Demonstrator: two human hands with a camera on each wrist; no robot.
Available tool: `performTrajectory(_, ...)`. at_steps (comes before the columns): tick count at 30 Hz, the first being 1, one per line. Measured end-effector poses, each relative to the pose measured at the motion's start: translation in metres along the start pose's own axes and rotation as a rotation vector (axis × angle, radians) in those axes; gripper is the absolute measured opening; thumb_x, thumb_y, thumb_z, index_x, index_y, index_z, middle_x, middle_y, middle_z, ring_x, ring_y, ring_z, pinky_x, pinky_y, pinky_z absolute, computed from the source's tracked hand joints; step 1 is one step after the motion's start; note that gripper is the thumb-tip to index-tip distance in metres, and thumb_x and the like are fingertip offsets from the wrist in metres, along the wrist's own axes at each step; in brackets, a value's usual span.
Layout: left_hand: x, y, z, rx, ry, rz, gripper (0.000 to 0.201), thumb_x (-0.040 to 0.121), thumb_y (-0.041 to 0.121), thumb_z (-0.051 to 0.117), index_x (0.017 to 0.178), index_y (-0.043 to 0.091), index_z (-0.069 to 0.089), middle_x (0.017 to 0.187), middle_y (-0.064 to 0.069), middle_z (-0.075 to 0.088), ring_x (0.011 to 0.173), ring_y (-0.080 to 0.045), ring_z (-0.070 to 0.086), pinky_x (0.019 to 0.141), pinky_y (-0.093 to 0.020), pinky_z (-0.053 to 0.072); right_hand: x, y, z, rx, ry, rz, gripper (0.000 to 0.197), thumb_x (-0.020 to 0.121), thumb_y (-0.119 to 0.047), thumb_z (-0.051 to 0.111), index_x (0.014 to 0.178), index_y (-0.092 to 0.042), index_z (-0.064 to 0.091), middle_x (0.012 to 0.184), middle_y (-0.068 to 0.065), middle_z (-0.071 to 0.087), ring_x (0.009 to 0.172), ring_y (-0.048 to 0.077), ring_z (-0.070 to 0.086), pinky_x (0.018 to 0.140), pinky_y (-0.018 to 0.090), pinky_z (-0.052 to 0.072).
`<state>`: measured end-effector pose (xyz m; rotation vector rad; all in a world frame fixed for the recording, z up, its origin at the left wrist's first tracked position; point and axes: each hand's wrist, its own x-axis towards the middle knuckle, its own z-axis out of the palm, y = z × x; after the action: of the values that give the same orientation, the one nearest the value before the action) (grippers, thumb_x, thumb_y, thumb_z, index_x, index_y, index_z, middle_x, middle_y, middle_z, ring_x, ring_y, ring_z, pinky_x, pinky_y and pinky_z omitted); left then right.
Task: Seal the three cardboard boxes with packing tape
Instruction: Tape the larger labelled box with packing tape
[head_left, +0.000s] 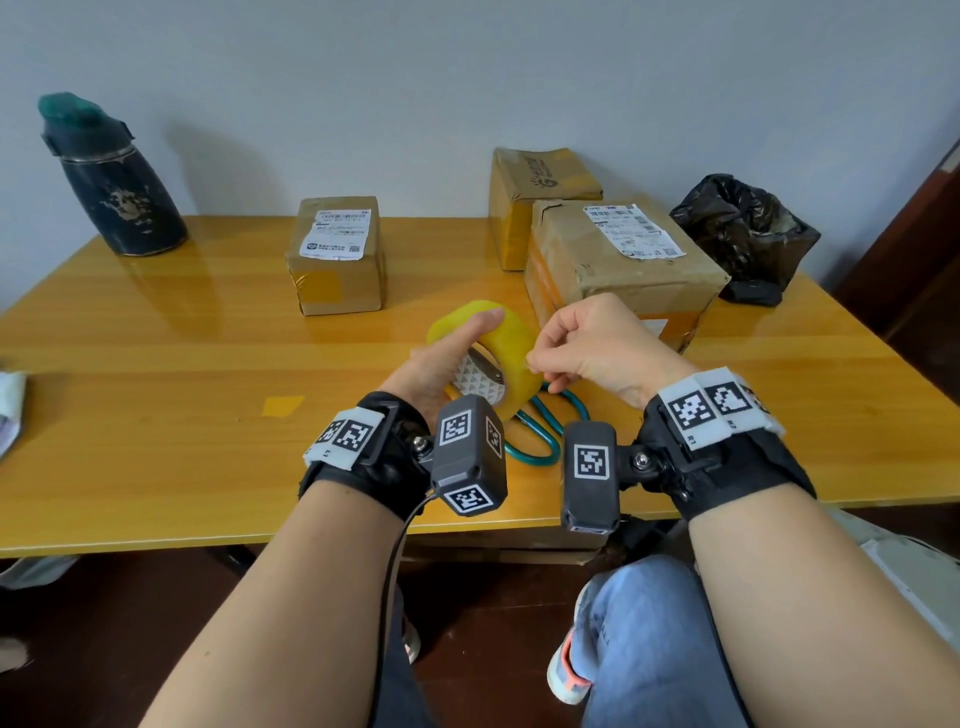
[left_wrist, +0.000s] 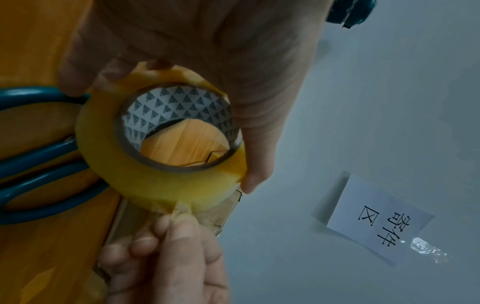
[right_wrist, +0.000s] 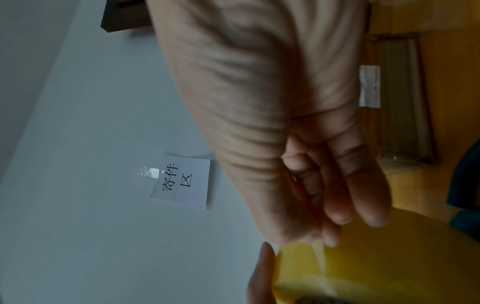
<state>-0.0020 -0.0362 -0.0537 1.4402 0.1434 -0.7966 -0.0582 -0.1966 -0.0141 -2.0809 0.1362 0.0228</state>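
My left hand (head_left: 448, 353) grips a yellow roll of packing tape (head_left: 511, 343) above the table's middle, thumb over its rim. In the left wrist view the tape roll (left_wrist: 145, 181) shows its patterned core. My right hand (head_left: 582, 348) pinches the tape's loose end (left_wrist: 179, 209) at the roll's edge, fingers curled. Three cardboard boxes stand behind: a small labelled box (head_left: 336, 254) at centre left, a large labelled box (head_left: 618, 260) right behind my right hand, and a taped box (head_left: 540, 192) at the back.
Teal-handled scissors (head_left: 545, 431) lie on the wooden table (head_left: 156, 364) under the roll. A dark bottle (head_left: 104, 182) stands at the back left, a black plastic bag (head_left: 743, 234) at the back right. A paper sign (left_wrist: 374, 222) hangs on the wall.
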Motion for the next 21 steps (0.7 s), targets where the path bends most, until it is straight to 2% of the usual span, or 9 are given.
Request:
performTrajectory(2,0.000,-0.002,-0.001,0.014,-0.099,0.007,0.064,0.081,0.059,0.063,0.113,0.003,0.061,0.094,-0.017,0.068,0.068,-0.026,0.068,0.052,-0.031,0.056,0.000,0.000,-0.001,-0.020,-0.016,-0.004,0.007,0.077,0.004,0.071,0.075,0.006,0.065,0.076,0.023,0.065,0.057,0.013,0.061,0.056,0.025,0.057)
performTrajectory(3,0.000,-0.003,-0.003,0.031,-0.135,-0.001,0.059,0.086,0.057,0.057,0.110,0.004,0.062,0.091,-0.018,0.068,0.066,-0.026,0.067,0.051,-0.030,0.056,0.000,0.000,-0.002,-0.033,-0.029,-0.007,0.007,0.077,0.003,0.072,0.073,0.004,0.065,0.076,0.023,0.066,0.058,0.014,0.061,0.056,0.025,0.057)
performTrajectory(6,-0.005,-0.004,-0.004,0.037,-0.188,-0.013,0.061,0.087,0.059,0.052,0.113,0.004,0.060,0.096,-0.020,0.066,0.070,-0.028,0.067,0.053,-0.031,0.057,0.002,-0.001,-0.001,-0.078,-0.062,-0.025,0.013,0.077,0.001,0.073,0.069,-0.002,0.065,0.069,0.016,0.065,0.058,0.014,0.062,0.058,0.026,0.057)
performTrajectory(11,-0.011,-0.002,-0.012,0.007,-0.181,-0.011,0.060,0.091,0.058,0.045,0.112,0.003,0.057,0.090,-0.018,0.063,0.060,-0.025,0.066,0.048,-0.027,0.054,0.011,-0.003,0.008,-0.172,-0.047,-0.074,0.009,0.078,-0.010,0.075,0.072,-0.007,0.069,0.067,0.001,0.065,0.061,0.008,0.061,0.066,0.023,0.054)
performTrajectory(14,-0.018,0.003,-0.018,0.110,-0.055,0.018,0.053,0.090,0.057,0.049,0.102,0.006,0.059,0.085,-0.012,0.064,0.055,-0.018,0.066,0.043,-0.022,0.051,0.016,-0.004,0.018,-0.166,-0.074,-0.060,0.008,0.078,-0.013,0.075,0.073,-0.009,0.070,0.068,-0.003,0.065,0.063,0.003,0.059,0.065,0.018,0.050)
performTrajectory(16,-0.022,0.007,-0.023,0.164,0.058,0.010,0.050,0.086,0.058,0.055,0.103,0.011,0.059,0.091,-0.008,0.063,0.068,-0.016,0.063,0.043,-0.020,0.050,0.019,-0.003,0.026,-0.095,-0.109,-0.020,0.008,0.078,-0.011,0.076,0.075,-0.006,0.070,0.071,0.003,0.067,0.064,0.007,0.062,0.065,0.020,0.054)
performTrajectory(18,-0.018,0.011,-0.027,0.235,0.183,0.053,0.061,0.079,0.064,0.062,0.111,0.012,0.058,0.104,-0.005,0.062,0.086,-0.016,0.058,0.060,-0.026,0.054,0.022,-0.001,0.034,-0.013,-0.107,0.014,0.009,0.078,-0.009,0.076,0.076,-0.003,0.070,0.077,0.010,0.068,0.071,0.014,0.064,0.073,0.030,0.057)
performTrajectory(19,-0.014,0.012,-0.029,0.266,0.261,0.106,0.062,0.077,0.064,0.064,0.108,0.011,0.058,0.102,-0.003,0.061,0.089,-0.016,0.057,0.070,-0.031,0.052,0.024,0.000,0.037,0.015,-0.086,0.029,0.010,0.077,-0.010,0.076,0.076,-0.003,0.069,0.078,0.010,0.068,0.073,0.017,0.063,0.077,0.034,0.056)
performTrajectory(21,-0.013,0.016,-0.034,0.289,0.421,0.247,0.045,0.081,0.058,0.065,0.092,0.016,0.055,0.091,0.002,0.054,0.088,-0.017,0.054,0.076,-0.034,0.048,0.030,-0.001,0.043,0.043,-0.036,0.051,0.009,0.077,-0.011,0.077,0.075,-0.007,0.068,0.078,0.009,0.067,0.076,0.018,0.060,0.081,0.038,0.054)
